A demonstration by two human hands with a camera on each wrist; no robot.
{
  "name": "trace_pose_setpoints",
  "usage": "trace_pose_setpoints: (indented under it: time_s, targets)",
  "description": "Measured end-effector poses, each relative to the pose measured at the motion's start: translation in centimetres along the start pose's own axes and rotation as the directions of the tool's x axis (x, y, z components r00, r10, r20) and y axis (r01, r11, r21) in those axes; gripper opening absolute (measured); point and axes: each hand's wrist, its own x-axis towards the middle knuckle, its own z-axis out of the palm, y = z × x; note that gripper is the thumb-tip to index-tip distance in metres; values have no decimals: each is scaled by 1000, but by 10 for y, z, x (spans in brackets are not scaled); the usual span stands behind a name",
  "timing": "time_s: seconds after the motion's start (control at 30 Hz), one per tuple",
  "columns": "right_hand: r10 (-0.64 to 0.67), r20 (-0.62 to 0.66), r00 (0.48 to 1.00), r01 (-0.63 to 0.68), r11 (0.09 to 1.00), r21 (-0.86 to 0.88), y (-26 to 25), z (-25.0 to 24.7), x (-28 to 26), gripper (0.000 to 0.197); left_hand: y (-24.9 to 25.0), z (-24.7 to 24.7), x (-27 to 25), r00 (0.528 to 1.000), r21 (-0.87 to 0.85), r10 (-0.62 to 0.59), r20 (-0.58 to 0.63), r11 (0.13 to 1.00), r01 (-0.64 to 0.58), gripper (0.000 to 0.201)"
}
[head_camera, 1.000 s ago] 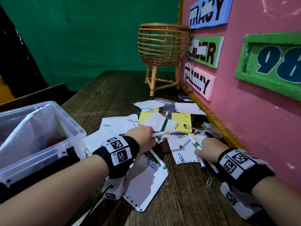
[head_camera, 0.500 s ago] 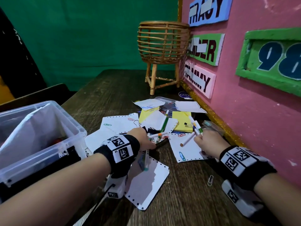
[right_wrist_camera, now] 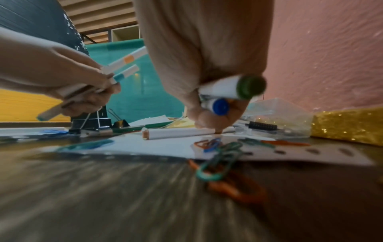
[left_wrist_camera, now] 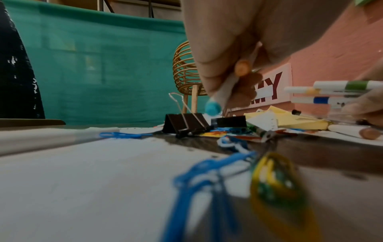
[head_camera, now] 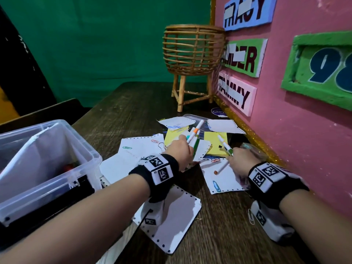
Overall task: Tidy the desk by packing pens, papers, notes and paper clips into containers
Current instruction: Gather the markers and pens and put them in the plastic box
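My left hand (head_camera: 181,151) grips a bundle of white markers (head_camera: 194,134) with orange and teal bands, their tips pointing up and away; the markers' teal end cap (left_wrist_camera: 213,108) shows below the fist. My right hand (head_camera: 242,162) holds several markers (head_camera: 225,145), with green and blue end caps (right_wrist_camera: 236,91) showing, and its fingertips touch a brown-capped marker (head_camera: 221,167) lying on a white sheet (head_camera: 222,180). Loose white papers (head_camera: 141,145), yellow notes (head_camera: 215,143) and coloured paper clips (right_wrist_camera: 219,150) are scattered across the wooden desk (head_camera: 123,111).
A clear plastic bin (head_camera: 47,159) stands at the left. A wicker basket on legs (head_camera: 192,52) stands at the back by the pink wall (head_camera: 304,130). Black binder clips (left_wrist_camera: 186,122) lie among the papers. A small clear container (right_wrist_camera: 277,117) sits against the wall.
My left hand has gathered more markers and raised the bundle forward over the yellow notes. My right hand has come down onto the brown-capped marker on the sheet.
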Motion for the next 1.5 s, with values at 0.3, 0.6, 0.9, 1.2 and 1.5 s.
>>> trace_pose_setpoints:
  time_s: [0.3,0.6,0.9,1.2,1.5]
  targets:
    - [97,165,982,-85,993,-78,-6,-4,0,51,6,3,30,988,266,-41,148,964,0,31]
    - [125,181,975,-125,992,-14,-6,-6,-7,35,3,8,28,969,345,-41,245,937,-48,27]
    - [103,-34,994,-101,992,78,-8,-9,-12,37,4,5,14,974,314,-43,224,949,-31,28]
    - [-187,-316,930,288,905,313,-15,-10,-11,27,10,0,4,984,-177,177,-31,968,-179,24]
    - [-253,-433,865,471,707,528,-18,-7,-13,15,13,7,-16,904,-593,381,193,779,-201,20]
